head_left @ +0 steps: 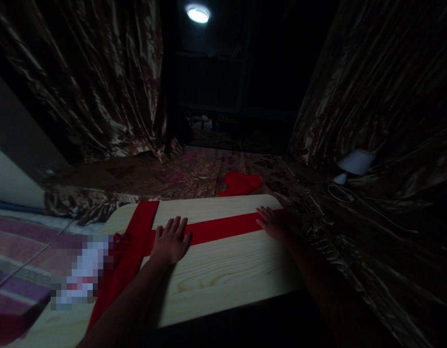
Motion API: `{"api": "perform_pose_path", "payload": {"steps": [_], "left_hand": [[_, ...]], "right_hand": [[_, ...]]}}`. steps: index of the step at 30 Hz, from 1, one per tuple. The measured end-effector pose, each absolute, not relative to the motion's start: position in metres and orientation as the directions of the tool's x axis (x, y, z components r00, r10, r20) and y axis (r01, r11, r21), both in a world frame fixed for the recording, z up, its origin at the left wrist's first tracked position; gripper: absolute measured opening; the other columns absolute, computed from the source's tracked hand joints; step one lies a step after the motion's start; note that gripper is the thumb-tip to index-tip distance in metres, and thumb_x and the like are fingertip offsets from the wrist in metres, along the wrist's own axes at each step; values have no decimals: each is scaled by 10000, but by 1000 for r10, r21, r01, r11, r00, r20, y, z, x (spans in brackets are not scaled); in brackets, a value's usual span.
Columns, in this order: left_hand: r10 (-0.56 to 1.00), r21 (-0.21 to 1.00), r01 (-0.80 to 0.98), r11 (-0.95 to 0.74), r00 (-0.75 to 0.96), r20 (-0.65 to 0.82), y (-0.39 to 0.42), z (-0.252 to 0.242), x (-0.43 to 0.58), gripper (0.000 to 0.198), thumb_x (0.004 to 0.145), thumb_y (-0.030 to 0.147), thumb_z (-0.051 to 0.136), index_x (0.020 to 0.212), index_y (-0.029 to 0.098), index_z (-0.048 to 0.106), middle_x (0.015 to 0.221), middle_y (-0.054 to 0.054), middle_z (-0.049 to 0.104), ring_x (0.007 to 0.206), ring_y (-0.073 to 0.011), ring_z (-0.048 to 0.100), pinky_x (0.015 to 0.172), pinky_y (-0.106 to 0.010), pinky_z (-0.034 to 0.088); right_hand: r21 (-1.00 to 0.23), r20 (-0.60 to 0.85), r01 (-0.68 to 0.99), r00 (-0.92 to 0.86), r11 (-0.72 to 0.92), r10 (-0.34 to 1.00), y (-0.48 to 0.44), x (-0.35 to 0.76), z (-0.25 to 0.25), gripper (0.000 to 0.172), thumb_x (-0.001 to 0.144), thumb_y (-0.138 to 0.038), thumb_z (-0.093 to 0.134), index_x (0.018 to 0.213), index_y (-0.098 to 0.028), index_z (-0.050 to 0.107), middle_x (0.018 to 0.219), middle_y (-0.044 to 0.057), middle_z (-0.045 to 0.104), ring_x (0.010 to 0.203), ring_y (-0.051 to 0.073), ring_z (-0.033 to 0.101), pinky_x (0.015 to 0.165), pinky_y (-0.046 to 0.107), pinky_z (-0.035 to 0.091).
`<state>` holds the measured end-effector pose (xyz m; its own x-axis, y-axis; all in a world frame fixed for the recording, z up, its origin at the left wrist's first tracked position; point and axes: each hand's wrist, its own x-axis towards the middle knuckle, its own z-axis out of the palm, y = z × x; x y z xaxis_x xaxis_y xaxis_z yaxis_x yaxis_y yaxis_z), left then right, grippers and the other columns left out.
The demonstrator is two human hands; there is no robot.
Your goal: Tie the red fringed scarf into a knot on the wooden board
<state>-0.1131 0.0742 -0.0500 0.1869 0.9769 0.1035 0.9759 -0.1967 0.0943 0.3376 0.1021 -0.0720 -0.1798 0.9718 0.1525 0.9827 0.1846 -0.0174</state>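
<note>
A flat red cloth strip (223,228) runs across the pale wood-grain tabletop (209,273). My left hand (171,241) lies on the strip's left part, palm down with fingers spread. Over the strip's right end, by the table's right edge, rests my right hand (272,223), its fingers extended and flat. Neither hand grips anything. Another red cloth piece (145,217) crosses the table's left side from the far edge toward me, partly bunched and partly hidden behind my left forearm.
A crumpled red cloth (243,183) lies on the patterned ledge cover beyond the table. A white lamp (356,162) with a cord stands at right. Patterned curtains (136,87) hang on both sides. A striped bedspread (18,241) and a blurred-out patch are at left.
</note>
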Motion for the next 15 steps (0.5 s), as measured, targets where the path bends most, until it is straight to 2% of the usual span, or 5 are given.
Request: {"api": "perform_pose_path", "payload": {"steps": [3,9,11,15], "left_hand": [[976,85,977,-198,188,113,74,-50,-113,668,998,530,257,1591,223,277,1641,-107,263,1517,-332,230,1171,-620,202],[978,90,977,-193,183,104,74,-51,-113,664,1001,530,252,1593,230,271,1646,-95,249,1522,-325,215,1179,-618,193],[977,90,977,-194,184,106,74,-52,-113,660,1003,526,250,1592,230,273,1646,-96,247,1523,-324,213,1179,-619,189],[975,80,977,-199,189,114,73,-51,-113,661,1000,524,271,1588,223,287,1641,-108,258,1518,-332,226,1175,-621,195]], "right_hand": [[12,175,982,-189,190,966,107,356,-77,546,993,-420,440,1512,-250,451,1570,95,420,1452,306,375,1152,510,337],[79,228,981,-190,176,955,112,391,-80,505,991,-397,420,1451,-214,523,1513,124,497,1404,308,442,1128,527,355],[53,244,979,-203,196,948,115,402,-81,471,981,-378,416,1397,-220,573,1470,123,546,1382,282,474,1122,489,383],[-56,327,992,-89,114,941,122,420,-82,471,929,-405,469,1322,-189,616,1347,164,635,1250,302,593,1029,501,477]]}}
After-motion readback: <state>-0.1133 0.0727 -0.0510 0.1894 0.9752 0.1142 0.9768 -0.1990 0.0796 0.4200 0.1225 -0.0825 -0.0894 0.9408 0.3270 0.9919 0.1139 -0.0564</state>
